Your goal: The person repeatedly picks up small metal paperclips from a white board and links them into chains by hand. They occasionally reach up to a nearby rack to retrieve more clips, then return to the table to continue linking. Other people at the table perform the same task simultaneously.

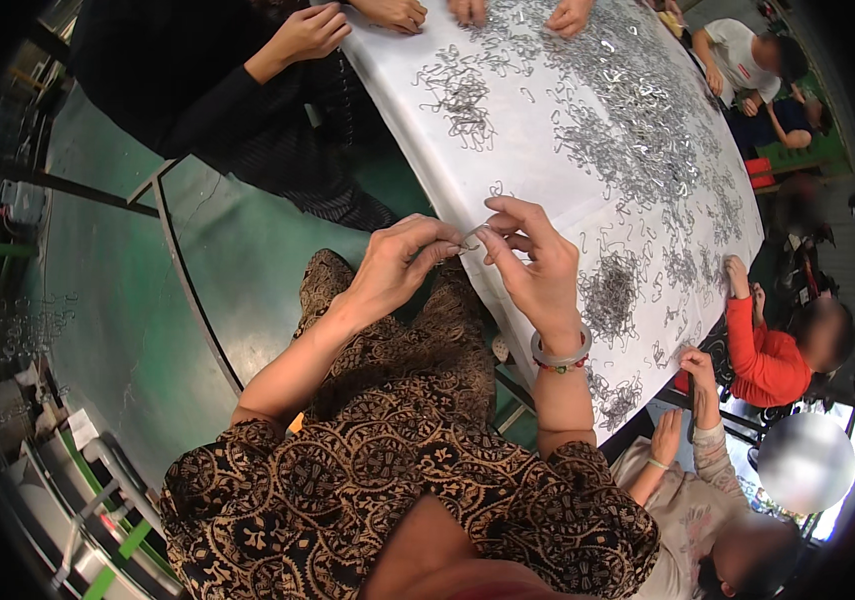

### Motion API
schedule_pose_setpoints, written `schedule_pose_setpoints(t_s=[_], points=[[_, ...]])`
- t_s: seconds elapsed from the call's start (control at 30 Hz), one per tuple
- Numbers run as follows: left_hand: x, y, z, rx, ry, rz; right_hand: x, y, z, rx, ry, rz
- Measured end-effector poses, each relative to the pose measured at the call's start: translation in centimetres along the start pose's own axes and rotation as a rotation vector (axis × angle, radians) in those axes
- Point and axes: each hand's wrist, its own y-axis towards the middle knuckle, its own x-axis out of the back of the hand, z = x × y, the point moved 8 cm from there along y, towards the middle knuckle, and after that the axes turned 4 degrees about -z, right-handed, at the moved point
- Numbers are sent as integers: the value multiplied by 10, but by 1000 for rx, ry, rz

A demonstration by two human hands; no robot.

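I look down on my two bare hands, raised together just off the near edge of a long table covered in a white sheet (417, 110). My left hand (402, 265) has its fingers curled inward, thumb and forefinger pinching one end of a small bent metal wire hook (471, 240). My right hand (537, 265) meets it from the other side, fingertips pinched on the same hook, the remaining fingers fanned upward. A pale bangle (559, 352) and a thin beaded bracelet sit on my right wrist. My lap, in a brown patterned dress (397, 440), fills the lower middle.

On the sheet, hundreds of similar wire hooks lie scattered. A dense pile (609, 285) rests near the table's near edge, just beside my right hand, and a looser tangle (457, 95) lies toward the far left edge.

Other people's hands reach onto the table at its far end. A person in a red sleeve (762, 355) sits at the right side, another in a pale top beside me.
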Motion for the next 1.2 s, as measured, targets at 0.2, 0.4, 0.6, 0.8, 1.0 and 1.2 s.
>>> schedule_pose_setpoints(t_s=[0.2, 0.4, 0.6, 0.8, 1.0, 1.2], points=[[9, -3, 27, 182, -136, -73, 4, -5, -3, -148, 132, -31], [1, 85, 79, -111, 462, 72, -12, -13, -25, -246, 258, -81], [-50, 143, 122, -427, 943, 394, -32, -29, -45, -302, 319, -95], [-43, 140, 101, -389, 887, 357, -29, -24, -45, -132, 172, -136], [-4, 103, 53, -163, 464, 10, -31, -27, -47, -125, 202, -191], [13, 53, 16, 143, -111, -32, -25, -27, -48, -192, 208, -259]])
